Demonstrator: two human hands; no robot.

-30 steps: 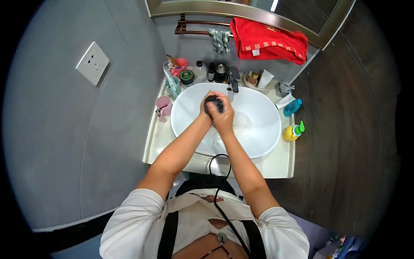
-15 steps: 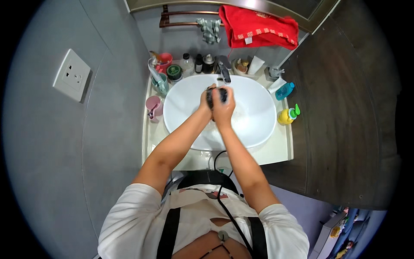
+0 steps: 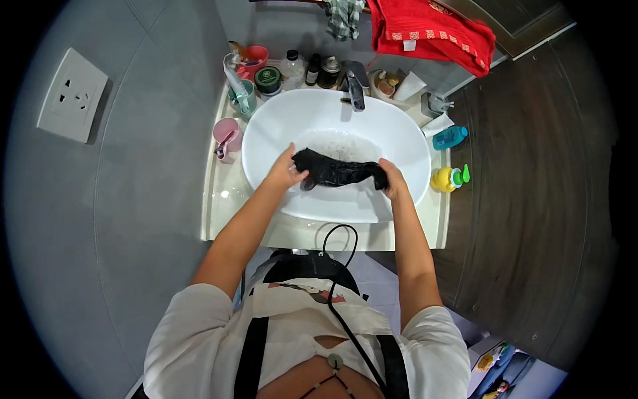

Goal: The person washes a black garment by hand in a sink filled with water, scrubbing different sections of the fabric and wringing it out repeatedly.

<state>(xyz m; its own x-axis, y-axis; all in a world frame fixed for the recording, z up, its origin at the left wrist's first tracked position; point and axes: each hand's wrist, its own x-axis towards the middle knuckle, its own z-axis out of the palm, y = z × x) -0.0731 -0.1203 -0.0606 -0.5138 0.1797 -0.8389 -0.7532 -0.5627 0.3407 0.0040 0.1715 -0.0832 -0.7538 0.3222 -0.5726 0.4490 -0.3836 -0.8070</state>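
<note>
A wet black cloth (image 3: 337, 171), long and narrow, stretches sideways between my hands over the white oval basin (image 3: 404, 143). At its left end, my left hand (image 3: 286, 169) grips the fabric, thumb on the near side and fingers on the far side. My right hand (image 3: 393, 179) is closed on the right end, which bunches up by the fingers. What kind of garment or cloth it is cannot be made out. Foamy, bubbly water (image 3: 339, 143) lies in the basin just beyond it.
Behind the basin stands a dark faucet (image 3: 356, 90), with bottles and a green-lidded jar (image 3: 268, 80) beside it. A pink cup (image 3: 228, 135) is at the left. A blue bottle (image 3: 450, 137) and yellow pump bottle (image 3: 446, 179) line the right. A red towel (image 3: 425, 33) hangs above.
My hands have moved apart from a tight clasp around the dark bundle. The black cloth is now spread out sideways between them. The view has shifted a little.
</note>
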